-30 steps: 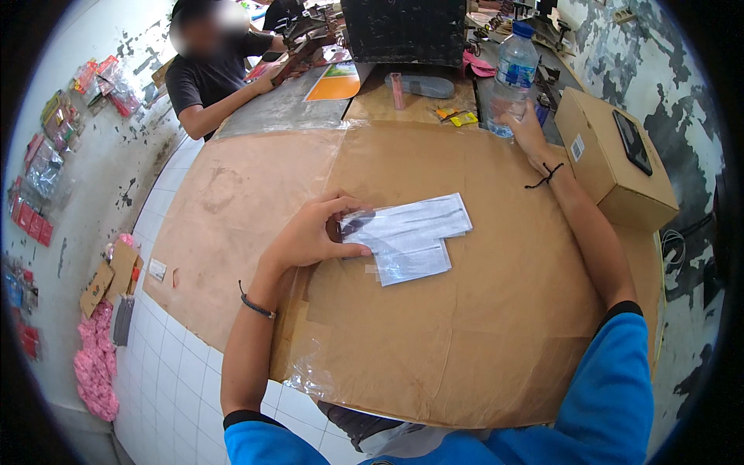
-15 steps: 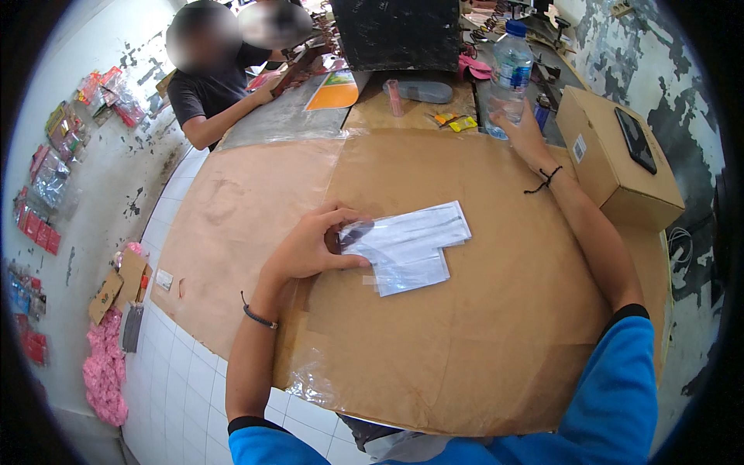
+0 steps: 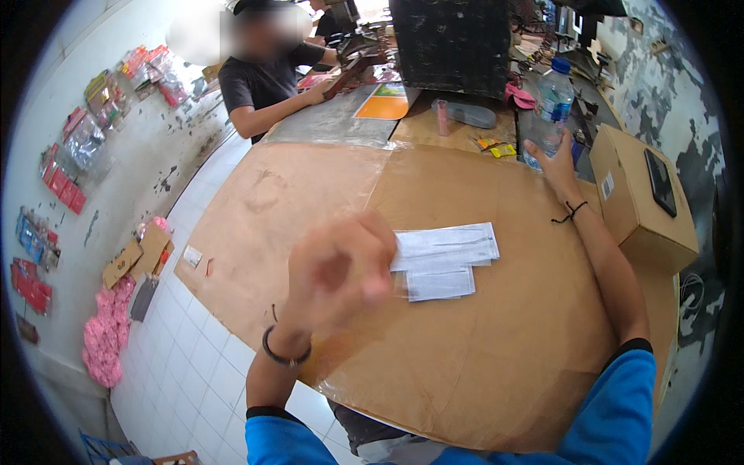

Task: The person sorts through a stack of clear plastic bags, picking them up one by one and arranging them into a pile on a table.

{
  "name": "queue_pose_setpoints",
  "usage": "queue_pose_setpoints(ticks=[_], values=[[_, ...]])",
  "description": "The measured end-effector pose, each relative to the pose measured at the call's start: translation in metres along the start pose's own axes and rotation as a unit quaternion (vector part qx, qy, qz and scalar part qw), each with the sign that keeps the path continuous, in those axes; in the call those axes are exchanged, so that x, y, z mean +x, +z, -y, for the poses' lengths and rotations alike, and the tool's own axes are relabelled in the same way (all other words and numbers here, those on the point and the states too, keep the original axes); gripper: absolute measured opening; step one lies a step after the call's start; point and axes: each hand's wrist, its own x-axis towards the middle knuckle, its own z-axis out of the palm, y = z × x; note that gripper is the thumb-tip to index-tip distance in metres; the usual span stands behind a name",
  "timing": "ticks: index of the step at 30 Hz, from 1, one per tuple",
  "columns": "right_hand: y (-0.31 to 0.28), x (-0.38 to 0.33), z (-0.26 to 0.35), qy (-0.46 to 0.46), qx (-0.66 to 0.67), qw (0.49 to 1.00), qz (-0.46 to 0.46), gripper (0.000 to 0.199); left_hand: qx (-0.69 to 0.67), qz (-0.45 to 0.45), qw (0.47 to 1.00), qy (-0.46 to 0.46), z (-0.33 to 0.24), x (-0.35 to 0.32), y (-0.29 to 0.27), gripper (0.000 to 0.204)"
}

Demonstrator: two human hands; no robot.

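White paper slips (image 3: pixel 443 260): small stack, flat on brown cardboard-covered bench (image 3: pixel 496 364), roughly mid-bench, edges fanned slightly, shorter piece sticking out at near side. Clear plastic water bottle (image 3: pixel 552 108): blue cap, upright, at far right of bench, well apart from the slips, fingers around its lower part

A single head-worn fisheye view looks steeply down from close above the brown cardboard-covered tabletop (image 3: pixel 504 349), facing its far end, edges bending toward the rim.
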Motion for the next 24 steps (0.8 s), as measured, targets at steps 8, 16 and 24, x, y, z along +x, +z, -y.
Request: queue_pose_setpoints(ticks=[8,16,24], values=[[-0.013,0.011,-0.017,0.063,-0.019,0.997,0.046,0.105,-0.473,0.109,0.852,0.196,-0.042,0.063,0.128,0.024],[-0.016,0.013,-0.030,0.046,0.068,0.997,0.012,0.091,-0.609,0.256,0.705,0.258,-0.020,0.088,0.143,0.018],[-0.011,0.014,-0.017,0.050,-0.002,0.999,0.012,0.098,-0.513,0.345,0.753,0.226,-0.027,0.091,0.113,0.022]])
